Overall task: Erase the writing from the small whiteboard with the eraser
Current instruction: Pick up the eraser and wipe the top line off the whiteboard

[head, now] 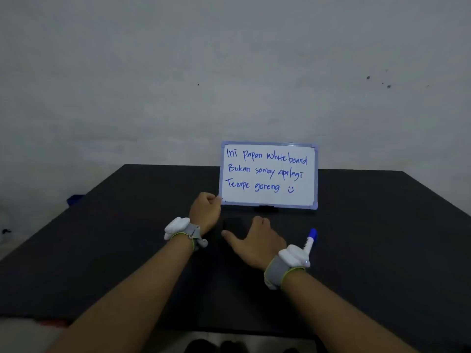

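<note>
The left hand (205,212) pinches the lower-left corner of the upright blue-framed whiteboard (268,200) while the right hand's (254,243) spread fingers (260,221) rest over a black rectangular eraser (233,224) on the dark desk (127,238).

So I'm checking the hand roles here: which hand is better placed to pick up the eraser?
The right hand. It lies open on the table right beside the dark eraser. The left hand is closed at the whiteboard bottom left corner, apparently steadying it, and should stay there.

left hand (205,212) fisted, right hand (256,242) spread, palm down
</note>
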